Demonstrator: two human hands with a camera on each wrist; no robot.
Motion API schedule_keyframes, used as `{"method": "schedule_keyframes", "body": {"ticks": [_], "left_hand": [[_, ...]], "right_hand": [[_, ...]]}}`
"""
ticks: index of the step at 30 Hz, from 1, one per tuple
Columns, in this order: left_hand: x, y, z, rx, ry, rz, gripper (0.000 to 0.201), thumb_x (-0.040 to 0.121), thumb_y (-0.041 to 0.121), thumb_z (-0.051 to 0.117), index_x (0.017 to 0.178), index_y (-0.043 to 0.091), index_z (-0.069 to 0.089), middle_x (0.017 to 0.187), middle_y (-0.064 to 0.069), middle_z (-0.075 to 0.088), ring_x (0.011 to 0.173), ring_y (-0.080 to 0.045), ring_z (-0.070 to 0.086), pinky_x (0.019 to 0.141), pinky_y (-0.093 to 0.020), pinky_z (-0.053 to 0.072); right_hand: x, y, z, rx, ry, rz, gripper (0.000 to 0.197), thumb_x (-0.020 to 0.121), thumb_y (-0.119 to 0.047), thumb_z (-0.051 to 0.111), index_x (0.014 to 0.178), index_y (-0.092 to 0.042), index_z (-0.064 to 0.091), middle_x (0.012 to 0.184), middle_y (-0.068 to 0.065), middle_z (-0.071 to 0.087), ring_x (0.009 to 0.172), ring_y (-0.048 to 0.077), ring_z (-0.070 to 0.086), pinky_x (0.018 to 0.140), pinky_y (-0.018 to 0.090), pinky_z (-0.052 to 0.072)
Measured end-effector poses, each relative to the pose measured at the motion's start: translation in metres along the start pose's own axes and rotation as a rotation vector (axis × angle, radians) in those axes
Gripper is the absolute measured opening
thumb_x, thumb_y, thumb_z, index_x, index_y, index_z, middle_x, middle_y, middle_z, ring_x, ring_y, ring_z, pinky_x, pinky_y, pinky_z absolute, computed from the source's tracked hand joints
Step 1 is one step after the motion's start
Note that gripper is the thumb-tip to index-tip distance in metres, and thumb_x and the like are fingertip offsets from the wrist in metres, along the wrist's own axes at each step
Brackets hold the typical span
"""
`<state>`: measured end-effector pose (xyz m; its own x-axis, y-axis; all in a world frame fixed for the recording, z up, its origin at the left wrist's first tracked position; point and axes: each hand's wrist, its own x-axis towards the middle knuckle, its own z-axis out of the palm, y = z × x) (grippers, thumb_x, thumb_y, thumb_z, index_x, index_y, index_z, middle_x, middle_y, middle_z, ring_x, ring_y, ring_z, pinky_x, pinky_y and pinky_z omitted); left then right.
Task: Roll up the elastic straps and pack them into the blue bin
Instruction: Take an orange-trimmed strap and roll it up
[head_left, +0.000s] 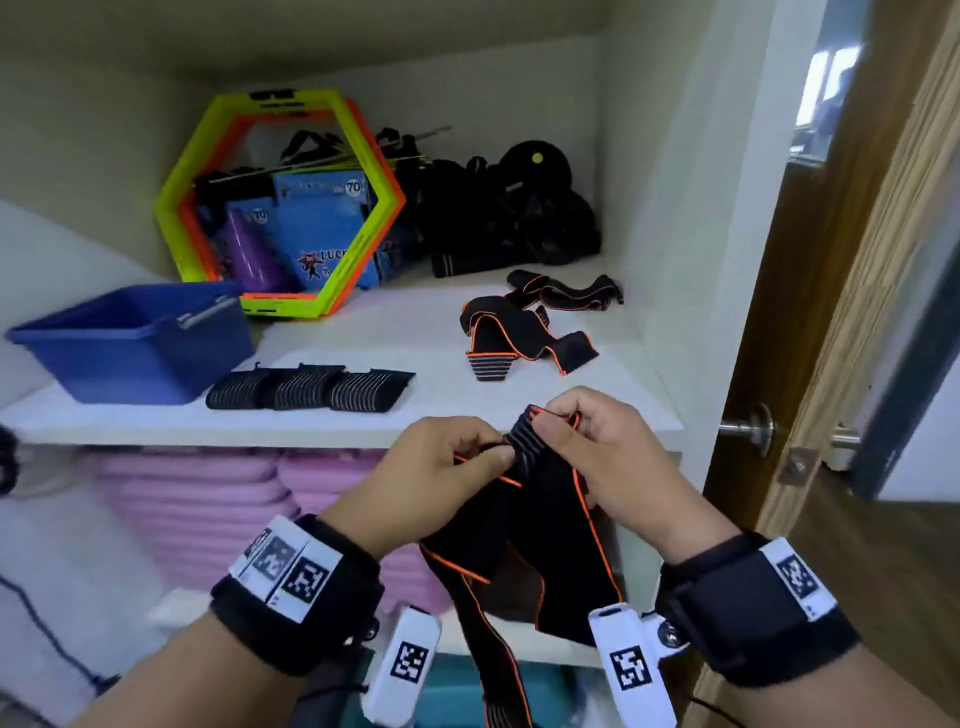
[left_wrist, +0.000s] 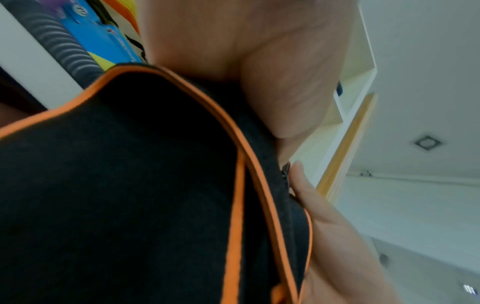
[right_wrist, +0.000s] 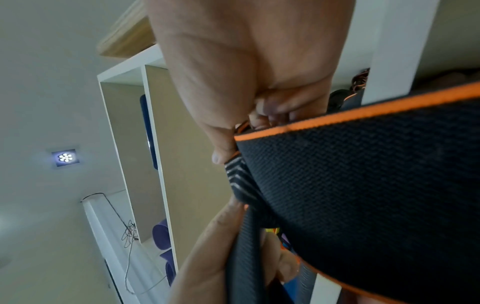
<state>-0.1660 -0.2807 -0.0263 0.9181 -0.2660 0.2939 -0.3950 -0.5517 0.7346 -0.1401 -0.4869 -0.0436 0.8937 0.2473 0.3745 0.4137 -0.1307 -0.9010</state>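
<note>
A black elastic strap with orange edging (head_left: 524, 519) hangs in front of the white shelf (head_left: 415, 332), its striped end between both hands. My left hand (head_left: 447, 467) pinches that end from the left and my right hand (head_left: 582, 441) pinches it from the right. The strap (left_wrist: 130, 185) fills the left wrist view, and the strap (right_wrist: 363, 185) fills much of the right wrist view. The blue bin (head_left: 135, 343) stands at the shelf's left. Beside it lies a black strap with grey stripes (head_left: 311, 387). Two more orange-edged straps (head_left: 519, 338) lie at the right.
Yellow and orange hexagon rings (head_left: 275, 202) lean at the back with blue boxes and a purple cone inside. A heap of black gear (head_left: 509, 213) fills the back right. Pink mats (head_left: 208, 504) lie on the shelf below. A wooden door with a metal handle (head_left: 753, 428) stands at the right.
</note>
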Motion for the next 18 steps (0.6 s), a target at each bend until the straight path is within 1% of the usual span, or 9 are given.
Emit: {"method": "schedule_keyframes", "body": {"ticks": [1,3,5,7,10,12,13,16,18], "left_hand": [[-0.001,-0.002,-0.001,-0.033,0.019,-0.013,0.016,0.095,0.025,0.065,0.084,0.015,0.071,0.072,-0.001,0.070,0.065,-0.004,0.058,0.064,-0.022,0.047],[-0.004,-0.007,-0.004,-0.122,0.048,-0.036,0.021,0.098,0.025,0.061,0.080,0.015,0.068,0.068,0.002,0.063,0.063,-0.008,0.054,0.060,-0.024,0.044],[-0.006,-0.013,-0.008,-0.210,0.060,-0.067,0.024,0.100,0.023,0.059,0.079,0.015,0.067,0.067,0.002,0.059,0.062,-0.010,0.051,0.056,-0.023,0.042],[-0.008,-0.017,-0.009,-0.268,0.048,-0.086,0.025,0.100,0.024,0.058,0.081,0.012,0.068,0.066,0.001,0.058,0.060,-0.011,0.050,0.054,-0.022,0.041],[-0.009,-0.027,-0.014,-0.325,0.057,-0.121,0.028,0.101,0.024,0.056,0.078,0.011,0.066,0.061,0.005,0.053,0.055,-0.008,0.045,0.049,-0.019,0.038],[-0.011,-0.038,-0.020,-0.377,0.058,-0.142,0.030,0.101,0.028,0.056,0.078,0.009,0.065,0.063,0.003,0.052,0.057,-0.011,0.044,0.050,-0.021,0.036],[-0.012,-0.044,-0.023,-0.397,0.047,-0.151,0.031,0.100,0.031,0.057,0.081,0.007,0.065,0.066,-0.001,0.052,0.060,-0.014,0.045,0.052,-0.023,0.036],[-0.016,-0.065,-0.029,-0.419,0.018,-0.188,0.037,0.098,0.035,0.060,0.088,0.000,0.065,0.073,-0.009,0.053,0.068,-0.019,0.045,0.058,-0.028,0.036],[-0.021,-0.079,-0.031,-0.433,0.006,-0.211,0.043,0.093,0.041,0.066,0.092,-0.002,0.064,0.075,-0.011,0.054,0.069,-0.019,0.046,0.058,-0.028,0.037]], "right_hand": [[-0.005,0.002,0.003,0.048,-0.030,0.029,0.008,0.091,-0.027,0.070,0.091,-0.027,0.063,0.071,0.015,0.061,0.060,0.020,0.052,0.049,0.026,0.041],[-0.014,0.011,0.008,0.096,-0.036,0.065,0.031,0.083,-0.013,0.076,0.105,-0.028,0.060,0.086,0.022,0.068,0.069,0.030,0.063,0.058,0.032,0.052],[-0.025,0.022,0.013,0.069,-0.021,0.118,0.046,0.077,-0.002,0.077,0.112,-0.025,0.059,0.093,0.017,0.071,0.083,0.032,0.069,0.079,0.046,0.056],[-0.036,0.037,0.018,-0.044,-0.058,0.191,0.043,0.073,-0.004,0.075,0.109,-0.024,0.062,0.096,0.007,0.074,0.090,0.028,0.071,0.088,0.048,0.057],[-0.057,0.070,0.032,-0.218,-0.180,0.336,0.028,0.068,-0.021,0.073,0.095,-0.028,0.068,0.091,-0.004,0.075,0.089,0.017,0.072,0.090,0.049,0.055],[-0.071,0.096,0.042,-0.276,-0.217,0.424,0.023,0.069,-0.029,0.072,0.091,-0.030,0.069,0.088,-0.007,0.075,0.088,0.013,0.071,0.089,0.048,0.055],[-0.077,0.105,0.047,-0.284,-0.216,0.456,0.023,0.072,-0.030,0.072,0.095,-0.027,0.069,0.091,-0.005,0.076,0.090,0.013,0.072,0.090,0.047,0.055],[-0.092,0.116,0.060,-0.299,-0.177,0.525,0.021,0.085,-0.017,0.071,0.105,-0.023,0.070,0.100,-0.006,0.075,0.097,0.010,0.070,0.095,0.041,0.054],[-0.097,0.114,0.066,-0.306,-0.112,0.568,0.021,0.086,-0.013,0.071,0.105,-0.020,0.067,0.100,-0.003,0.074,0.094,0.012,0.071,0.090,0.041,0.056]]}}
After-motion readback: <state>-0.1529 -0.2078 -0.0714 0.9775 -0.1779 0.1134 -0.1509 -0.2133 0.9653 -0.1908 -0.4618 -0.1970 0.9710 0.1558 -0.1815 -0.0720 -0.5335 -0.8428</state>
